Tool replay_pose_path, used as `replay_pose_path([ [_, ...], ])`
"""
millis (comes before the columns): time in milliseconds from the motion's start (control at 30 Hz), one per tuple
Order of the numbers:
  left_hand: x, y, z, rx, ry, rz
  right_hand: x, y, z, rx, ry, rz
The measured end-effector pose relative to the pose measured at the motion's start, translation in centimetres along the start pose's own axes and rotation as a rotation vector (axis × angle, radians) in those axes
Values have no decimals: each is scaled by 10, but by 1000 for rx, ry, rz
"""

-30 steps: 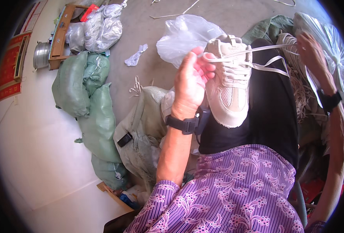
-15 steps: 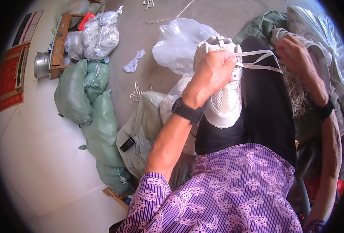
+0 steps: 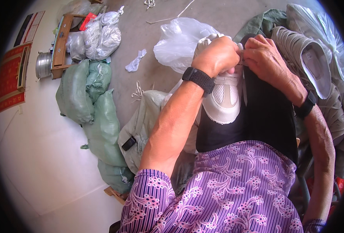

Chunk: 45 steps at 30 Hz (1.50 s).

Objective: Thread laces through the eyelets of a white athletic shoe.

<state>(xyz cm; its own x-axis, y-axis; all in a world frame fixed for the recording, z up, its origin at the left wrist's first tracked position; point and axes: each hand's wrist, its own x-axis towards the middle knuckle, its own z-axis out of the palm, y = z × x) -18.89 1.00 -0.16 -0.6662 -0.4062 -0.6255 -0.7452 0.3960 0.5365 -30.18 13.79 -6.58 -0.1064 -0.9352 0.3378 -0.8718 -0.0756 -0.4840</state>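
A white and beige sneaker (image 3: 223, 103) rests on my thigh, its toe toward me. My left hand (image 3: 217, 56) is closed over the sneaker's upper, covering much of the tongue and eyelets. Close beside it, my right hand (image 3: 266, 58) has its fingers pinched together at the edge of the lacing. A white shoelace (image 3: 245, 86) hangs down along the sneaker's right side. The fingertips of both hands almost meet, and what lies between them is mostly hidden.
More sneakers (image 3: 315, 64) are piled at my right beside a clear plastic bag (image 3: 337, 46). Green sacks (image 3: 102, 120) line the left wall. A pale sack (image 3: 135, 130) with a small black device (image 3: 128, 143) lies nearer. Beyond the sneaker is a crumpled plastic bag (image 3: 176, 42).
My right hand has come left from the pile to the sneaker, and the lace loops stretched between them no longer show. My left hand has shifted slightly up and right.
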Motion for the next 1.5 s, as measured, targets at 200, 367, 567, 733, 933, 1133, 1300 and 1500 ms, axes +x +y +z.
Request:
replay_pose_path([
  [200, 6, -17, 12, 193, 150, 236, -4, 1, 3, -29, 58, 2],
  [367, -6, -36, 18, 173, 454, 425, -6, 2, -1, 0, 62, 18],
  [567, -15, -45, 19, -192, 388, 305, 6, -4, 2, 62, 62, 1],
  [733, -15, -41, 21, -205, 381, 275, 18, -3, 7, 137, 30, -52],
  [933, -16, -38, 21, -59, 392, 399, 26, -2, -13, 798, 67, 235],
  [1133, -16, -26, 20, -68, 394, 351, 32, 0, -26, 999, 5, 252],
  [1300, -15, -18, 19, -159, 319, 255, 32, -7, -24, 1218, -11, 437],
  [1500, -18, -15, 19, -308, 245, 139, -5, 49, -34, 1336, -51, 438],
])
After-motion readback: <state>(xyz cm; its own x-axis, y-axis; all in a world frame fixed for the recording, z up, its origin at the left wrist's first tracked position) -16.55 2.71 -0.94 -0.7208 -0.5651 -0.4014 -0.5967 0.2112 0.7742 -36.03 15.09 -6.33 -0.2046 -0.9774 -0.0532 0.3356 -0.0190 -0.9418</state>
